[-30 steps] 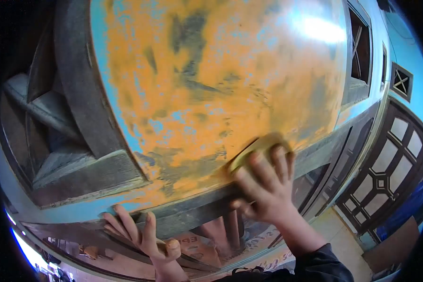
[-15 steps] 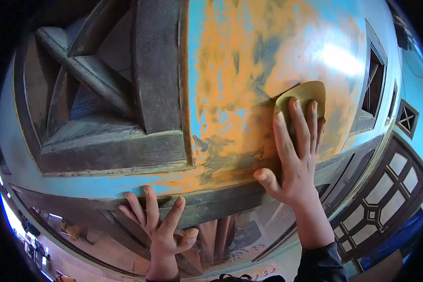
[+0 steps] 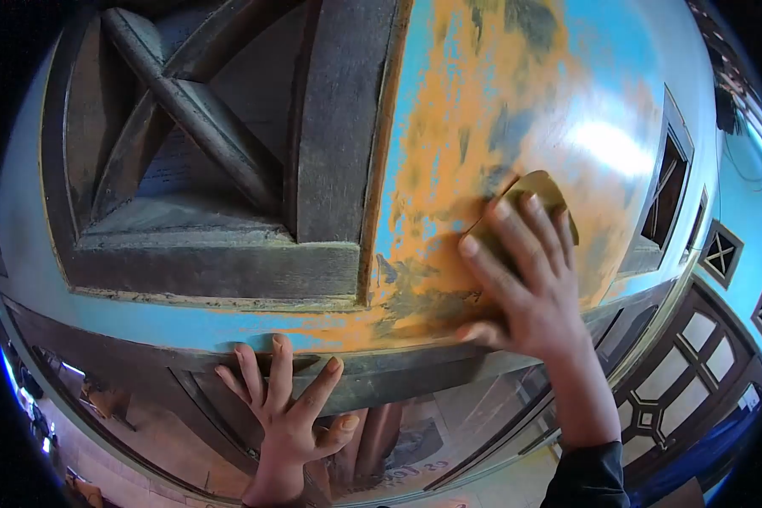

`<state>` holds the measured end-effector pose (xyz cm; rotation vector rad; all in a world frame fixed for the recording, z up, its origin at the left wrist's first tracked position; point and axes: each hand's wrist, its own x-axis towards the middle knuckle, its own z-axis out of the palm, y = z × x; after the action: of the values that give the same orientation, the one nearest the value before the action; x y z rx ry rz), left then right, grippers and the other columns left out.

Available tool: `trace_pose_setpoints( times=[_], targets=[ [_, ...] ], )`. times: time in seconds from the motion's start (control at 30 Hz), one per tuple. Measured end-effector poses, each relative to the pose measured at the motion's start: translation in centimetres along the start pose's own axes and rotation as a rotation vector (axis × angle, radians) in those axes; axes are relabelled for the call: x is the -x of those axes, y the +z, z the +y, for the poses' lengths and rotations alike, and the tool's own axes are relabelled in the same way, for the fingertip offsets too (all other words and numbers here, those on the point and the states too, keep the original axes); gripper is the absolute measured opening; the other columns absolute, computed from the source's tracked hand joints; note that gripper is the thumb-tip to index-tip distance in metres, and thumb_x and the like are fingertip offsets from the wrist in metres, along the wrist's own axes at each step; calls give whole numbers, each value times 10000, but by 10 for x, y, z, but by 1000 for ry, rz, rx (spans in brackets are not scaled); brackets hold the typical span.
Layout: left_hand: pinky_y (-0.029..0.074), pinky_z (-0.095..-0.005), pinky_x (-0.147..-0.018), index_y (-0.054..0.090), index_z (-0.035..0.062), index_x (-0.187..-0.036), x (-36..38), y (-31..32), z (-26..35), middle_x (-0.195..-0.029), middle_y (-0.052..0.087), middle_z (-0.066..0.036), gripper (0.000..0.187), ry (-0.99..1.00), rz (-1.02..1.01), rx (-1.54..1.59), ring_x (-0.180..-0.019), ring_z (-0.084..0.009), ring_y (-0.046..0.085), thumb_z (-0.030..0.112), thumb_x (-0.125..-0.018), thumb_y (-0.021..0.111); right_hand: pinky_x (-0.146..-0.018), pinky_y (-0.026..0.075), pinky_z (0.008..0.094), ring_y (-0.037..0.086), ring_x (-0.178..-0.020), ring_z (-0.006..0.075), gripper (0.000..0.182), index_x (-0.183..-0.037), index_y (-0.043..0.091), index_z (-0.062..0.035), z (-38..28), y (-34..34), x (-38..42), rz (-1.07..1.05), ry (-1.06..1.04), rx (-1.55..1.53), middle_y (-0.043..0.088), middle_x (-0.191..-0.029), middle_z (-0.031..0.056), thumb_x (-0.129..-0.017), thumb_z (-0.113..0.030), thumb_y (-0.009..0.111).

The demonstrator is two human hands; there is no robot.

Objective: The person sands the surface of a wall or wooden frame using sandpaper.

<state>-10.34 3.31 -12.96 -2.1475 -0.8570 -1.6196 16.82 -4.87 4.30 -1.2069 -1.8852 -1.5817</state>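
My right hand presses a folded yellow-brown sheet of sandpaper against the wall with its fingers laid over it. Around the sheet, the wall shows patchy orange filler, grey smears and bits of blue paint. Lower left, my left hand has its fingers spread, with the tips resting against the dark wooden beam beneath the blue strip. Nothing is held in that hand. The palm side of the right hand is hidden.
A dark wooden vent frame with crossed bars is set in the wall at left. Another vent sits farther right. Glass panes lie below the beam. A panelled door stands at lower right.
My right hand has slid the sandpaper left and slightly down across the wall, and it has tilted. My left hand stays at the beam. The view has shifted a little.
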Motion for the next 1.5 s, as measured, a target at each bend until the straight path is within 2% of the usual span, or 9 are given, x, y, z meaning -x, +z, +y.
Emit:
trace_pose_setpoints(
  times=[0.1, 0.23, 0.37, 0.47, 0.73, 1.13, 1.27, 1.4, 1.5],
  targets=[
    [-95, -656, -1174, 696, 302, -1287, 0, 1, -1, -1582, 371, -198, 535, 10, 6, -4, -1526, -466, 101, 647, -930, 497, -1190, 230, 543, 397, -1421, 408, 795, -1443, 558, -289, 35, 2, -11, 150, 126, -52, 435, -1551, 109, -864, -813, 406],
    [-93, -653, -1176, 692, 308, -1291, -2, 0, 1, -1580, 373, -198, 530, 15, 4, -26, -1523, -468, 114, 645, -938, 484, -1192, 232, 537, 375, -1434, 402, 733, -1423, 558, -392, -20, -2, -1, -140, -112, -11, 431, -1554, 111, -873, -823, 336],
    [-89, -650, -1179, 689, 318, -1293, -1, -1, 2, -1581, 373, -194, 526, -3, -6, -18, -1521, -468, 121, 648, -941, 478, -1214, 178, 533, 358, -1447, 388, 748, -1426, 550, -404, 24, 0, -28, 75, 0, -44, 445, -1548, 68, -876, -837, 285],
    [-87, -647, -1180, 685, 328, -1298, -1, -1, 1, -1584, 368, -191, 528, -3, -11, -26, -1522, -465, 122, 656, -942, 471, -1168, 256, 589, 379, -1406, 493, 783, -1364, 628, -327, -1, -2, -39, -11, -95, 18, 444, -1524, 186, -860, -851, 337],
    [-92, -645, -1178, 667, 332, -1321, -1, -5, 0, -1587, 362, -193, 539, 6, -48, -34, -1527, -456, 109, 661, -936, 483, -1173, 231, 607, 352, -1440, 445, 768, -1342, 636, -406, -5, -10, -65, -13, -96, 35, 430, -1547, 149, -795, -884, 386],
    [-119, -651, -1164, 652, 318, -1345, -1, -9, 0, -1598, 324, -225, 551, -5, -95, 21, -1526, -477, 68, 644, -924, 513, -1148, 288, 616, 386, -1430, 418, 752, -1344, 633, -403, -6, -13, -66, -133, -304, 5, 455, -1527, 151, -796, -859, 393],
    [-133, -656, -1155, 658, 312, -1341, 0, -12, 0, -1601, 314, -229, 546, -28, -118, 32, -1529, -474, 38, 633, -917, 533, -1147, 299, 607, 389, -1429, 418, 722, -1334, 623, -458, 7, -10, -89, 76, -232, 32, 452, -1541, 114, -785, -867, 393],
    [-140, -655, -1153, 663, 308, -1338, -1, -10, -2, -1608, 300, -230, 547, -10, -114, 27, -1529, -476, 29, 629, -910, 546, -1156, 274, 613, 381, -1440, 388, 732, -1351, 621, -423, -7, -11, -65, -122, -339, -64, 449, -1541, 125, -801, -850, 394],
    [-146, -651, -1152, 670, 307, -1330, -1, -11, -1, -1614, 290, -228, 544, -20, -125, 12, -1528, -478, 32, 630, -910, 546, -1174, 272, 583, 394, -1439, 353, 738, -1342, 623, -436, 14, -10, -87, 28, -297, -7, 461, -1539, 72, -790, -862, 382]
  ],
)
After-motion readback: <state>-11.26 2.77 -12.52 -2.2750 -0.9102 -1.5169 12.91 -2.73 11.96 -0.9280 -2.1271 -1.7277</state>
